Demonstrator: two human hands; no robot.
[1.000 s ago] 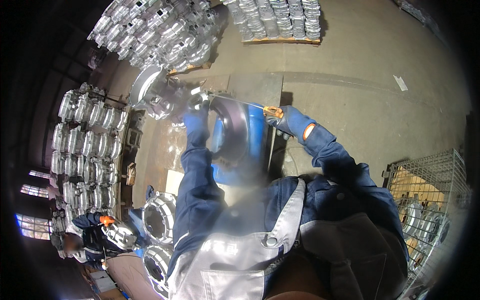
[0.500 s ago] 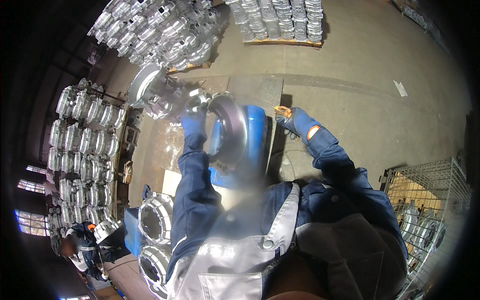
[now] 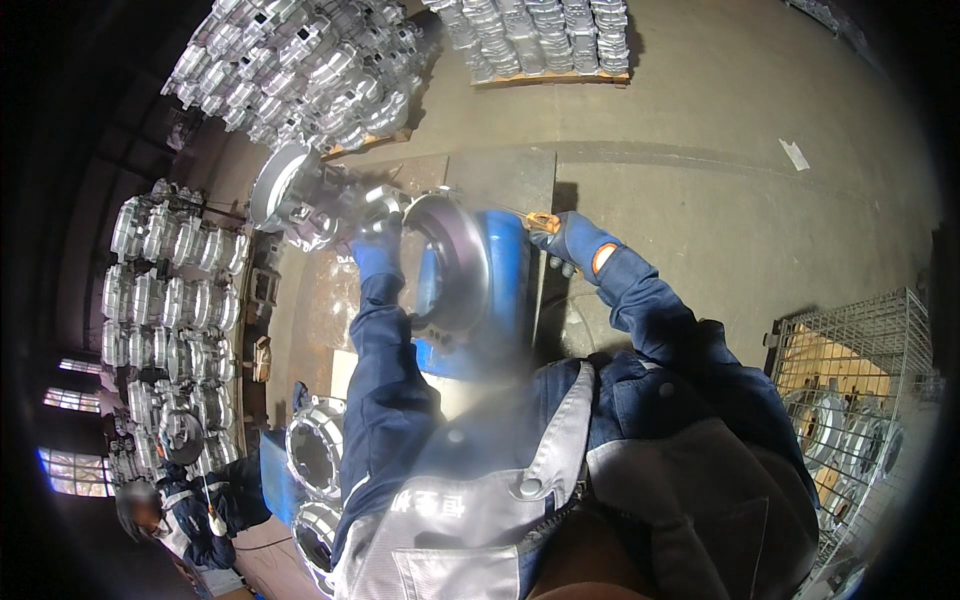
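A silvery ring-shaped metal casting (image 3: 472, 265) stands tilted on its side on a blue drum (image 3: 512, 280). My gloved left hand (image 3: 378, 250) is closed on the casting's far left edge. In my gloved right hand (image 3: 580, 243) is a hand tool with an orange-yellow handle (image 3: 541, 222). Its thin shaft points left toward the casting's upper rim; the tip is too fine to make out, so I cannot tell whether it touches. Beyond my left hand lies another casting with a wide round flange (image 3: 283, 185).
Castings are stacked high on pallets at the far left (image 3: 300, 75), far middle (image 3: 545, 40) and left side (image 3: 180, 290). Two ring castings (image 3: 315, 440) stand beside my left elbow. At right is a wire cage (image 3: 850, 390) holding metal parts. Another person (image 3: 190, 520) works at lower left.
My right hand and the tool have shifted slightly left, closer to the casting. My left hand stays on the casting. The other person at lower left has changed posture, with a casting near their hands.
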